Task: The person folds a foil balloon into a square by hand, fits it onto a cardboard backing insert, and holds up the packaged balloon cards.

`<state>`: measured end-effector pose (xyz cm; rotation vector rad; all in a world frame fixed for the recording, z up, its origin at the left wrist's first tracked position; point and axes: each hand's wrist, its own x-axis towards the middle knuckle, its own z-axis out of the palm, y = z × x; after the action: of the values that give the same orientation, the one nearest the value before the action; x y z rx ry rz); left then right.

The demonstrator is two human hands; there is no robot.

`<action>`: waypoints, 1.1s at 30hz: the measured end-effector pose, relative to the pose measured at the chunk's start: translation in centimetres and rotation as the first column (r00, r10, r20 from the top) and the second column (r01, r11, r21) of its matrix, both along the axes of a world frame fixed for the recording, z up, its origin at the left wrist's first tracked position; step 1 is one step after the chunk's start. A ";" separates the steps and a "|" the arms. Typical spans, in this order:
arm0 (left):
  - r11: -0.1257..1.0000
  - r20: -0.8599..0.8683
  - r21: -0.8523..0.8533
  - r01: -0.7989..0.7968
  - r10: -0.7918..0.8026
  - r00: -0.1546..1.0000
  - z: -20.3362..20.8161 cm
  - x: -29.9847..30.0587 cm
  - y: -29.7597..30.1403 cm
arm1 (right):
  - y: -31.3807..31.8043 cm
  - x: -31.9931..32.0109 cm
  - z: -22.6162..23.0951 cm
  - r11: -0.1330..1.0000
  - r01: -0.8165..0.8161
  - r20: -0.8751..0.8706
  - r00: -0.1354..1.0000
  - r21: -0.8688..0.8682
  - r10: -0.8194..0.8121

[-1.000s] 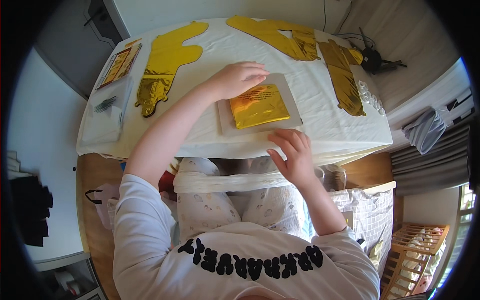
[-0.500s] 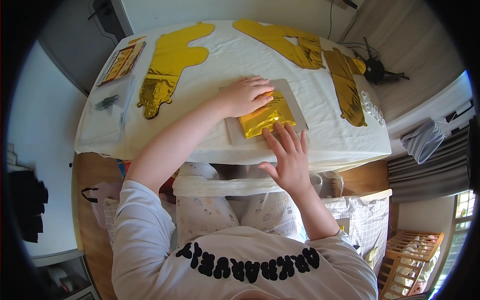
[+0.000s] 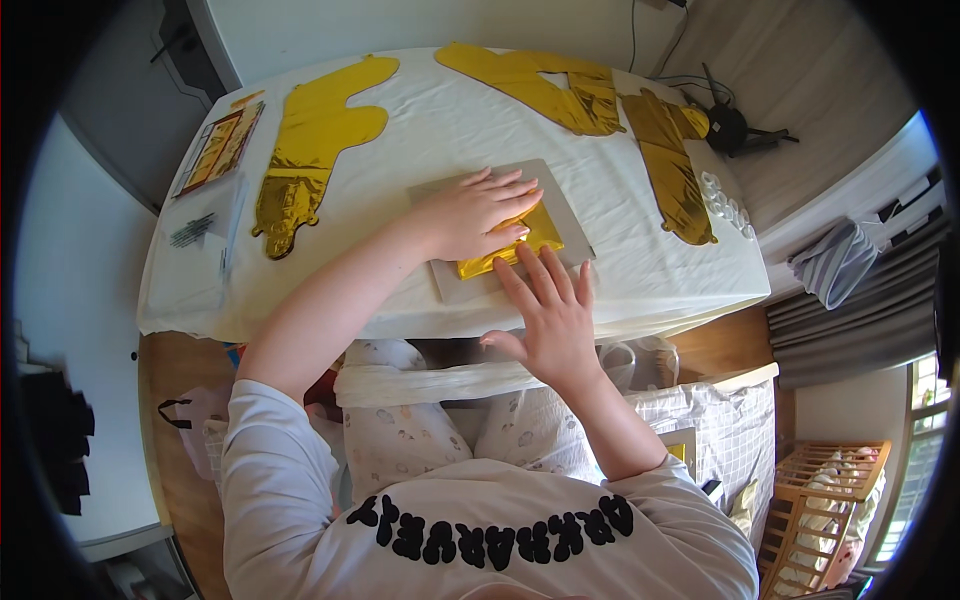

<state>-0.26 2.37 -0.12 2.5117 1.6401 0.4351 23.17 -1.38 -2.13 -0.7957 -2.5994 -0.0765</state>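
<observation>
A folded gold foil balloon point(image 3: 548, 233) lies on a thin grey board point(image 3: 455, 286) near the table's front edge. My left hand point(image 3: 478, 213) rests flat across the foil with its fingers stretched to the right, covering much of it. On the near side, my right hand point(image 3: 550, 315) has its fingers spread. Its fingertips reach the foil's near edge and the board, while the thumb points left. Neither hand grasps anything.
Flat gold foil balloons lie at the left point(image 3: 325, 130), far middle point(image 3: 530, 85) and right point(image 3: 665, 170) of the white-covered table point(image 3: 400, 310). Packets point(image 3: 222, 148) and a clear plastic bag point(image 3: 185, 275) sit far left. A black stand point(image 3: 728, 130) and white rings point(image 3: 727, 207) are at the right.
My left hand has slid nearer over the foil and now hides its printed part. My right hand stays at the near edge. The whole view has shifted slightly.
</observation>
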 end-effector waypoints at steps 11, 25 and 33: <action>0.994 -0.057 0.082 0.066 -0.061 0.997 0.0 -0.1 -0.5 | -0.1 -0.4 -0.1 1.000 0.026 -0.024 0.999 0.003 -0.026; 0.993 -0.011 0.019 0.115 -0.115 0.993 0.6 -0.2 0.0 | 0.0 -0.2 0.3 0.999 0.031 -0.075 0.997 -0.031 -0.033; 0.998 -0.132 -0.010 0.060 -0.061 0.989 0.8 0.6 -0.3 | 1.4 3.1 2.6 0.955 -0.222 -0.216 0.960 -0.197 0.178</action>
<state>0.39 2.06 0.67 2.6302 1.6002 0.2621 26.28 -0.02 0.48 -0.5720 -2.5098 0.3383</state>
